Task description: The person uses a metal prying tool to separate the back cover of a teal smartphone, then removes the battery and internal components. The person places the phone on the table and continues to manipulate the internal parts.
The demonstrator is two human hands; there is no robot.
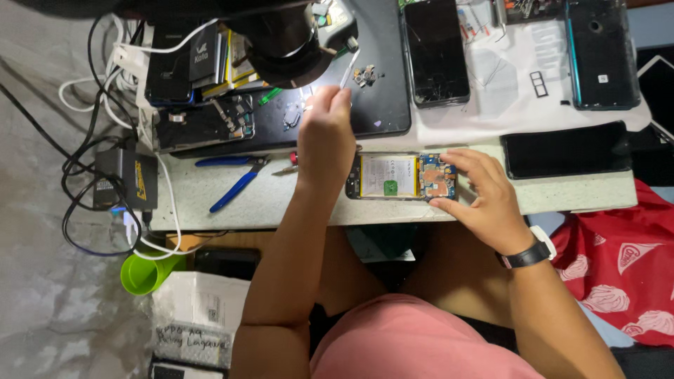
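An opened phone (393, 177) lies on the pale worktable (210, 193), its battery and circuit board exposed. My right hand (481, 193) grips its right end, fingers over the blue board. My left hand (324, 137) is raised above the table to the left of the phone and pinches a thin white tool (347, 69) that points up toward a small pile of parts (364, 74) on a black mat (379, 84).
Blue-handled pliers (235, 184) lie left of the phone. Several other phones (435, 52) and a dark one (565, 149) rest at the back and right. A microscope head (284, 42), cables (105, 140), a green cup (144, 272) and a red bag (625, 267) surround the table.
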